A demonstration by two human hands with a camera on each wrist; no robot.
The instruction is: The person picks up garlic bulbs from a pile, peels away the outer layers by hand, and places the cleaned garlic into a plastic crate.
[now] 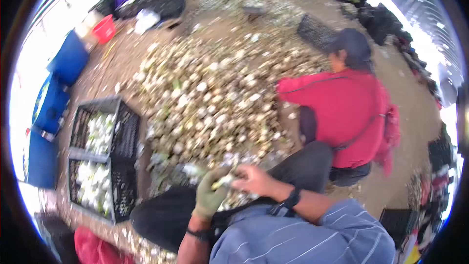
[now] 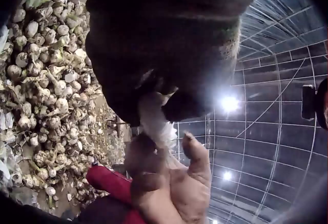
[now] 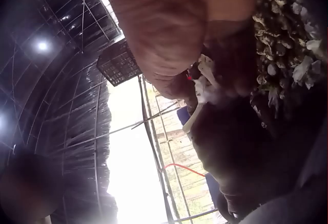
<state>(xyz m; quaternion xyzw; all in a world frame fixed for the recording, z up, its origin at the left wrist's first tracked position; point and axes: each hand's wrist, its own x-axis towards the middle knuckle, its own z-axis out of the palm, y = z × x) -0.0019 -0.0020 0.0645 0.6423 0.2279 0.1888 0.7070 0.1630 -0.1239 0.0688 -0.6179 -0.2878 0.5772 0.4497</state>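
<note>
My left hand (image 1: pixel 210 194), in a greenish work glove, grips a small whitish vegetable piece (image 1: pixel 224 181) above my lap. Bare fingers of my right hand (image 1: pixel 255 180) pinch at the same piece from the other side. In the left wrist view the pale piece (image 2: pixel 155 114) sticks out of the dark glove (image 2: pixel 164 44) toward the right thumb and fingers. The right wrist view has the piece (image 3: pixel 205 88) between the bare hand (image 3: pixel 164 34) and the glove (image 3: pixel 230 142); part of it is hidden by the fingers.
A wide heap of round, pale, bulb-like vegetables (image 1: pixel 210 98) covers the ground ahead. Two black crates (image 1: pixel 124 137) with whitish trimmed pieces stand at left, near blue barrels (image 1: pixel 68 59) and a red bucket (image 1: pixel 104 29). A person in a red jacket (image 1: pixel 337 112) crouches at right.
</note>
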